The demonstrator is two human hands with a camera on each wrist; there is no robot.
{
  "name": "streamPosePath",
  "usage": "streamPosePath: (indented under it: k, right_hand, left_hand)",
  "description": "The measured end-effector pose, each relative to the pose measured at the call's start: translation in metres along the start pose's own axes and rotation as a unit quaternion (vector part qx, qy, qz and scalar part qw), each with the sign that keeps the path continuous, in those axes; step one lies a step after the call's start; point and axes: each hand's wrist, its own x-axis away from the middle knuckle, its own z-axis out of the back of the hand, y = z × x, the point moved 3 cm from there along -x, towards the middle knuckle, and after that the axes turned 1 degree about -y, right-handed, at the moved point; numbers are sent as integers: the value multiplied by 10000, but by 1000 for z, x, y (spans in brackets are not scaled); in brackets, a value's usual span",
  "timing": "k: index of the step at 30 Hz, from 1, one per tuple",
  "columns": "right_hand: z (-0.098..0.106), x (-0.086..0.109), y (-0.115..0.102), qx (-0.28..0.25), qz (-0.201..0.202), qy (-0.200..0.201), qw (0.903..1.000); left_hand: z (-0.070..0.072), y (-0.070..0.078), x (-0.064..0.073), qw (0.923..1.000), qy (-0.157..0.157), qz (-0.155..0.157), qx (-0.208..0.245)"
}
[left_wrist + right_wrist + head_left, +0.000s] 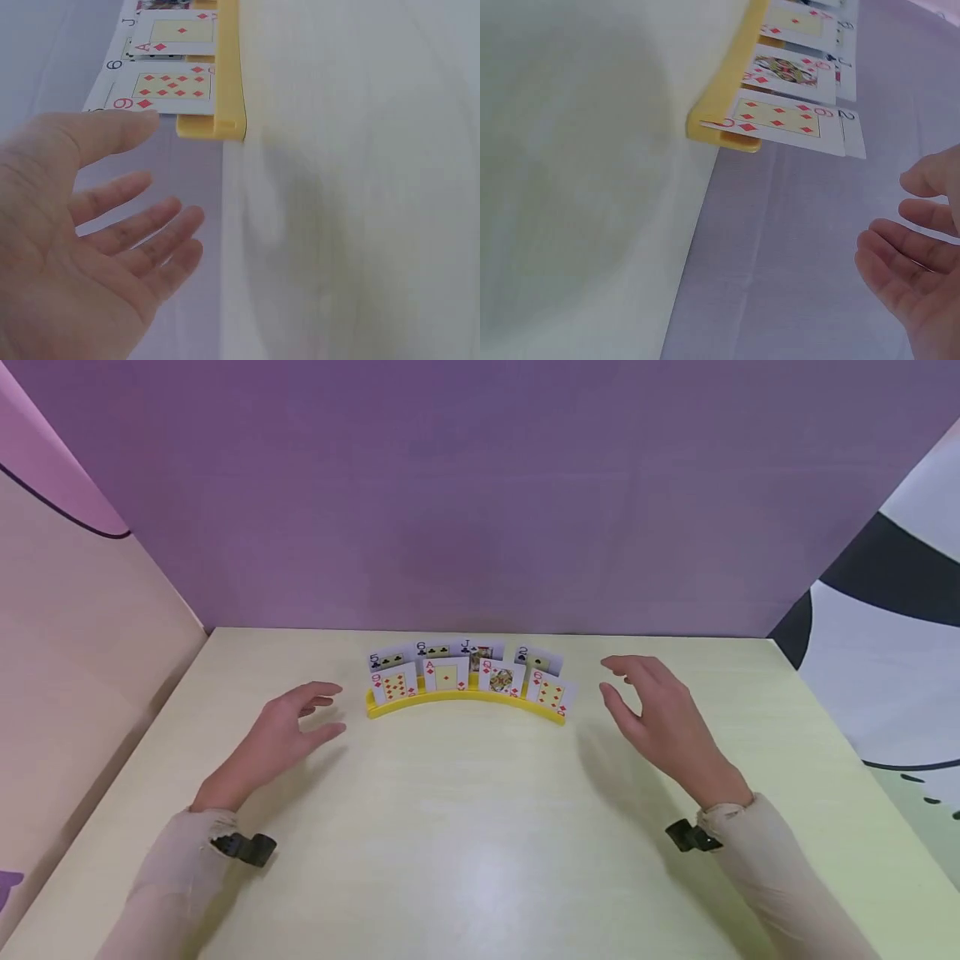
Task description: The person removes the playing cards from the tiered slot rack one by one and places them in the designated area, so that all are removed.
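Observation:
A curved yellow card holder (467, 695) stands near the table's far edge with two rows of playing cards upright in it. In the front row are the nine of diamonds (394, 683), ace of diamonds (446, 674), queen of diamonds (501, 677) and six of diamonds (551, 692). Behind them show the five (390, 657), six (435, 649), jack (486, 650) and two of clubs (538, 660), partly covered. My left hand (281, 731) hovers left of the holder, fingers relaxed, holding nothing. To its right hovers my right hand (667, 718), likewise bare, fingers loosely bent.
The pale wooden table (465, 843) reaches back to a purple backdrop (480, 502). A light panel (67, 643) borders the left side, and a black-and-white patterned one (892, 627) the right. A small black camera sits on each wrist.

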Motion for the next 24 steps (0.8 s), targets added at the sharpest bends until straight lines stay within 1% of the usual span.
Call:
streamPosePath:
  k: [3,7,9,12,14,16,17,20,24]
  right_hand:
    - [-8,-8,3,-191,-154,60,9997]
    - [-19,-16,2,-351,-313,-173,9987]
    - [-24,-21,1,-389,-385,-281,9981]
    - [-27,-24,2,-426,-503,-358,9972]
    - [-29,-25,4,-524,-577,-395,9962]
    - [-32,-25,7,-698,-678,-443,9943]
    - [-33,-24,9,-800,-752,-461,9929]
    - [-39,-23,16,-1161,-1085,-451,9863]
    - [-45,-21,25,-1733,-1572,-417,9714]
  left_hand:
    - [-4,-5,-8,9975,-125,275,640]
    - [-12,-10,-22,9875,-269,538,1459]
    - [-17,-12,-29,9806,-386,596,1826]
    - [-25,-15,-39,9662,-531,725,2417]
    - [-30,-17,-44,9571,-558,813,2724]
    - [-34,-19,-47,9502,-560,925,2924]
    - [-37,-20,-49,9490,-560,967,2947]
    - [-45,-21,-51,9470,-546,1106,2967]
    - [-52,-19,-50,9460,-448,1122,3009]
